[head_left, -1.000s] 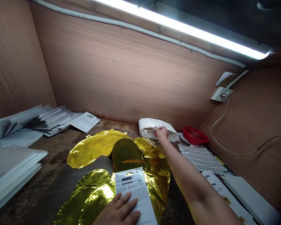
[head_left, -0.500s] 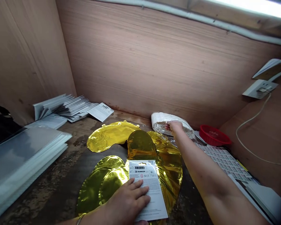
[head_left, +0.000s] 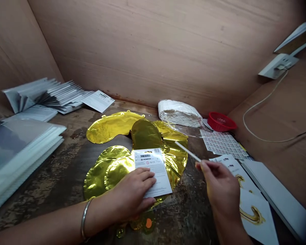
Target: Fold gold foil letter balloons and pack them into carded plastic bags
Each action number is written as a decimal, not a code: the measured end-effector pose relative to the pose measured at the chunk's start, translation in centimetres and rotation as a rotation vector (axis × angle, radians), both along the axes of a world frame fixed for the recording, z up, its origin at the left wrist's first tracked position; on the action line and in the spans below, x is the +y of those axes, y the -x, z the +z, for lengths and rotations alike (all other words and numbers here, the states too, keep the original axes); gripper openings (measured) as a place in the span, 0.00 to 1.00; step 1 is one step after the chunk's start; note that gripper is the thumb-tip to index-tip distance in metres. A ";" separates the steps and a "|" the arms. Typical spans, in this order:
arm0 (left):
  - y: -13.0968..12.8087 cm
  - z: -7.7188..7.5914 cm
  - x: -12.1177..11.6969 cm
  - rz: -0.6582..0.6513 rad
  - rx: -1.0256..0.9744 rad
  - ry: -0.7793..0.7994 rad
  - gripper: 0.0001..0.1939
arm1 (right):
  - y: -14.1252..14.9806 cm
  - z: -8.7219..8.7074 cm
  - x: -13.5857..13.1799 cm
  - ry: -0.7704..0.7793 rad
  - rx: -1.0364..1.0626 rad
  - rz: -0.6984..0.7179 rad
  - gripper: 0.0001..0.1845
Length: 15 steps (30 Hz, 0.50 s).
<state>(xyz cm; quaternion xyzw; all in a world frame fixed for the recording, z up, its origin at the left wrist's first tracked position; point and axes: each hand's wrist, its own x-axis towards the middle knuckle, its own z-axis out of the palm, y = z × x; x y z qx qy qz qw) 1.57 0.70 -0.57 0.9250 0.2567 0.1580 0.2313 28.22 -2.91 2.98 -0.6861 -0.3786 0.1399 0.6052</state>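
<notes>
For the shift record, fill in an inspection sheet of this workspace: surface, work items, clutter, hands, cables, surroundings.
Surface: dark table, stained and worn.
Work items: gold foil shapes, a printed card lying on them, a white stick.
Clutter: fanned cards, plastic-covered stack, white bundle, red container.
Hands: left hand on the printed card; right hand pinching the white stick.
Cables: pale cord from wall socket, drooping at right.
Surroundings: wooden panels behind and at both sides.
</notes>
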 end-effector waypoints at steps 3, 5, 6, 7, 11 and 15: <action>-0.8 1.1 -0.3 0.021 0.060 -0.019 0.20 | 0.8 -1.0 -4.7 0.123 -0.151 0.086 0.13; -1.4 1.8 -0.6 0.041 0.120 -0.041 0.18 | 1.1 -1.5 -6.7 0.164 -0.254 0.098 0.12; -1.7 2.1 -0.7 0.048 0.148 -0.059 0.17 | 1.3 -1.7 -7.5 0.162 -0.319 0.104 0.11; -2.0 2.3 -0.7 0.050 0.170 -0.077 0.17 | 1.5 -1.8 -8.2 0.147 -0.397 0.127 0.09; -2.5 2.1 -0.8 0.016 0.174 -0.107 0.17 | 2.0 -2.1 -10.4 0.067 -0.613 0.225 0.04; -2.4 1.7 -0.9 0.020 0.127 -0.119 0.17 | 1.1 -2.4 -11.9 0.167 -0.417 0.097 0.08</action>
